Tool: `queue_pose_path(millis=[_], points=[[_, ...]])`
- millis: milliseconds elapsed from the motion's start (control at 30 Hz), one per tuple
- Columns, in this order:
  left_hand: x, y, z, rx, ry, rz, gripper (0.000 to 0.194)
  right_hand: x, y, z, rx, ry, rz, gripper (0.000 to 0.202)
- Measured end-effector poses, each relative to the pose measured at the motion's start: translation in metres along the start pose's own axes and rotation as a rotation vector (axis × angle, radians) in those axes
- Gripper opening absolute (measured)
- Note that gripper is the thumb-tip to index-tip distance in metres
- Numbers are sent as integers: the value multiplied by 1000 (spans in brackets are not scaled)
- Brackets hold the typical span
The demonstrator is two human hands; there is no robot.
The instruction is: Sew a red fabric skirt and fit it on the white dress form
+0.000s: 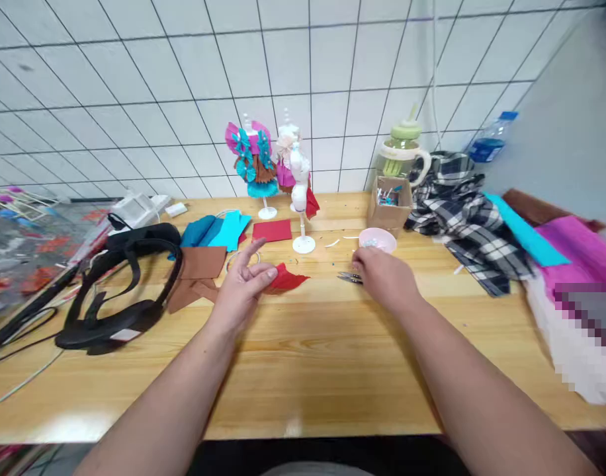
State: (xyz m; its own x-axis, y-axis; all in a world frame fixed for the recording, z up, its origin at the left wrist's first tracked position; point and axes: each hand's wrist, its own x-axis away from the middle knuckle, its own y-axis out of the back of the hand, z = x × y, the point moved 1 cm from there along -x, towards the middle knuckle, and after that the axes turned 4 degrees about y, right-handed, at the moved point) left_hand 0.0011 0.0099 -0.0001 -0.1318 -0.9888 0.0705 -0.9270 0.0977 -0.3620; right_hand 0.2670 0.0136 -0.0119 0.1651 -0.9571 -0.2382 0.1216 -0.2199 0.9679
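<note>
Partway Through, Apparently: Two Dressed, One Largely Bare

At left on the bench (293, 360), beside one black headset (102, 335): brown sheets (204, 261) and blue sheets (233, 228), at least two of each. In the grip of the left hand (241, 285), clamped between thumb and bent fingers, index raised: one red piece (289, 280). Toward the far side: three forms in all. On the left form (253, 149), apparently complete, pink, blue and brown ruffles; nearer and rightward, one flat red sheet (272, 230). On the rear form (286, 132), well covered but partly hidden. On the near form (300, 173), apparently little done: mostly bare white, with one red scrap (311, 203) at right, impossible to call attached or loose. Farther right: one pair of snips (351, 277), one pink bowl (389, 244) and, at the near rim, the right hand (387, 277), grip together at the fingertips, contents impossible to tell. Beyond: one box (392, 211), one cup (405, 152), one bottle (486, 149).
</note>
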Motion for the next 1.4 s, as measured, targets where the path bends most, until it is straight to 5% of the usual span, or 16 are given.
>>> queue_pose_path(millis=[167,233,400,700,1233,1400], points=[[15,-6,-1,131,500,378,77,-2,-3,-15,45,-76,-30,29],[16,-6,3,75,602,437,76,-2,-5,-11,-16,-22,-62,27],[9,-8,18,-304,465,264,79,-4,-21,6,-192,193,74,26],[7,-16,32,-562,281,164,72,-11,-34,4,-182,135,146,19],[5,-19,35,-527,263,156,68,-17,-46,-13,-517,-67,98,14],[5,-20,37,-522,264,152,67,-13,-34,-9,-565,-41,23,12]])
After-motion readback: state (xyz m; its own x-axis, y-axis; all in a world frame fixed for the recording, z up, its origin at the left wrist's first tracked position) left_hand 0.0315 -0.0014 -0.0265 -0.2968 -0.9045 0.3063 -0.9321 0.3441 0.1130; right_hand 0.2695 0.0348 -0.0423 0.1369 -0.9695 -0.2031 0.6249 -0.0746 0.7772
